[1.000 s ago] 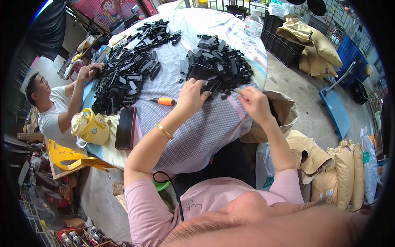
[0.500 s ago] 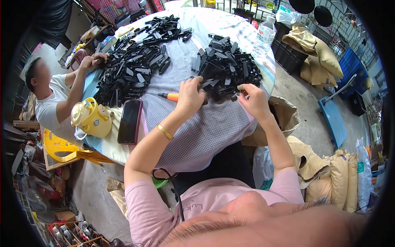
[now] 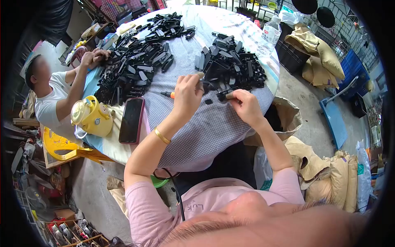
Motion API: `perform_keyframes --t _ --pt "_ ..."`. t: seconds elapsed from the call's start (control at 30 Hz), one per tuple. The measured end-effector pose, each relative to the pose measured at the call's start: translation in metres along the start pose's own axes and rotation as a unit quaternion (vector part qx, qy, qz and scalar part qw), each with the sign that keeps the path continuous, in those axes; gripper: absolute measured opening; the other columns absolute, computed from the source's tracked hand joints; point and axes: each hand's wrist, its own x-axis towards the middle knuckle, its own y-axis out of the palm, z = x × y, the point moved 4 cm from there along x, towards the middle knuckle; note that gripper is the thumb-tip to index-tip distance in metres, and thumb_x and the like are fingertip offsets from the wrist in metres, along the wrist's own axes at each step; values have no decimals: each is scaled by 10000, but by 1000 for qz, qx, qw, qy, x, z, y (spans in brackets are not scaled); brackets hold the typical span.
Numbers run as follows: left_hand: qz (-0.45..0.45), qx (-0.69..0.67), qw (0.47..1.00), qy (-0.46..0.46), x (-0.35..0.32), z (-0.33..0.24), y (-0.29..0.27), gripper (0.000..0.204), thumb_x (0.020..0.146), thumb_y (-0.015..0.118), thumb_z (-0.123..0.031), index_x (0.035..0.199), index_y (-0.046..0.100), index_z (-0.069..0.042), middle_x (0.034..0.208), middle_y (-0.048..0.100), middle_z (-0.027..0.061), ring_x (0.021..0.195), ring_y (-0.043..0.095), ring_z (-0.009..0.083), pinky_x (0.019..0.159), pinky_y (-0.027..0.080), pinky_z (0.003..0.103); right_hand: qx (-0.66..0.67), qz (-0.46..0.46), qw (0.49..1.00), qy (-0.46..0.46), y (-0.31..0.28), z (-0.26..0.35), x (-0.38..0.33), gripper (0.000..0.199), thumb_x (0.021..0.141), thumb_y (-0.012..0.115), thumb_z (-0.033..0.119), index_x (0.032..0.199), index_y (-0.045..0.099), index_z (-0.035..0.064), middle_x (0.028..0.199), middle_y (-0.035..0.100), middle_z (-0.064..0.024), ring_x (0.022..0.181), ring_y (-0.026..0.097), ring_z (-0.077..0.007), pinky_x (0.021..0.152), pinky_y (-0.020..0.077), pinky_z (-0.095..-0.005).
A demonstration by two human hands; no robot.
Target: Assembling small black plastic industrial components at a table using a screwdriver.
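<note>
At the near edge of the right-hand pile of black plastic parts (image 3: 242, 66), my right hand (image 3: 247, 108) is closed, thumb and fingers pinching a small black plastic part (image 3: 222, 96). My left hand (image 3: 188, 94) is curled to the left of it, with dark plastic at its fingertips; whether it grips a piece there is hard to make out. Between the hands a small black piece (image 3: 208, 101) lies loose on the patterned cloth (image 3: 193, 140). An orange-handled tool (image 3: 168, 94) pokes out from behind my left hand, its thin tip pointing left.
More black parts (image 3: 142, 61) are heaped on the left, where a co-worker's hands (image 3: 96, 57) work. A phone (image 3: 131, 120) and a yellow lidded jug (image 3: 92, 116) stand near the left edge. A clear bottle (image 3: 271, 31) stands far right; an open paper sack (image 3: 290, 115) is below the right edge.
My right hand has moved slightly left and down, turned its fingers inward and now pinches a black part. A small loose piece now shows on the cloth between my hands.
</note>
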Motion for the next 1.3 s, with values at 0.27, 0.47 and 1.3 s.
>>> perform_keyframes --t 0.27,0.47,1.3 --pt "91 -205 974 -15 -14 -9 10 358 666 578 87 1013 596 2 900 584 138 860 563 299 750 467 356 39 66 997 17 15 12 16 178 688 621 -27 864 620 1 1028 611 -122 791 628 -248 696 510 -296" --pt "157 -90 979 -98 -23 7 12 352 693 633 23 1044 607 -2 912 544 134 827 574 248 706 505 304 -34 59 996 -64 17 22 7 176 668 627 -32 838 636 14 1034 612 -117 804 632 -250 700 514 -301" --pt "219 -696 642 -234 -21 1 12 358 847 602 -65 1186 515 15 1001 583 77 794 598 133 707 505 240 558 -78 779 274 30 7 1 142 863 576 87 974 577 -2 863 640 -68 741 638 -138 619 567 -283"
